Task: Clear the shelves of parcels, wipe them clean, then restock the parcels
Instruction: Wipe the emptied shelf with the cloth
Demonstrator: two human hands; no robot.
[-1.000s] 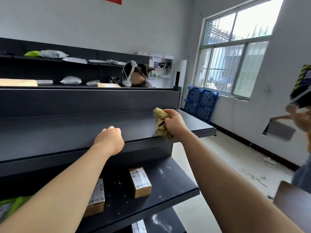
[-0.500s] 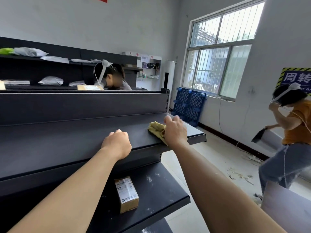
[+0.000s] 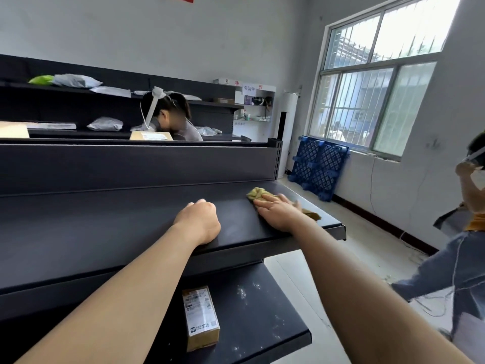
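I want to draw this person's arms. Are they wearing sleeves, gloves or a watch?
No. Both forearms are bare right to the picture's edge. The left hand and right hand have no gloves, and no watch, ring or bracelet shows.

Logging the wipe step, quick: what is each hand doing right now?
Left hand: closed fist, empty, resting on the shelf.
Right hand: open, flat, pressing the yellow cloth onto the shelf.
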